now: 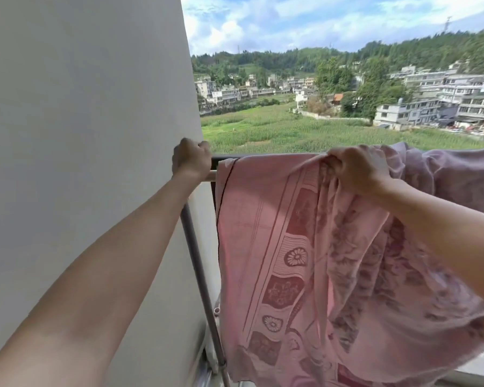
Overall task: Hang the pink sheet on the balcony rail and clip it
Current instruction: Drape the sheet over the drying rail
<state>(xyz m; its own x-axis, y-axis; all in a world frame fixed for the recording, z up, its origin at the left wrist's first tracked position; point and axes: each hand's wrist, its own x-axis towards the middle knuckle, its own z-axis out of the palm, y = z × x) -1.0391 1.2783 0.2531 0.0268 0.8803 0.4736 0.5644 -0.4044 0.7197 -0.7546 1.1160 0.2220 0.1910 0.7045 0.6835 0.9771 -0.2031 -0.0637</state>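
Observation:
The pink sheet (pixel 277 233), patterned with darker flowers and borders, hangs over the balcony rail (pixel 227 157) and drapes down toward me. My right hand (pixel 358 169) grips a bunched fold of the sheet at the top of the rail. My left hand (pixel 192 159) is curled round the bare end of the rail, just left of the sheet's edge and beside the wall. No clip is visible.
A white wall (pixel 81 135) fills the left side. A grey metal post (pixel 199 269) runs down from the rail's left end. Another mauve cloth (pixel 444 174) lies over the rail at the right. Beyond the rail are fields and buildings far below.

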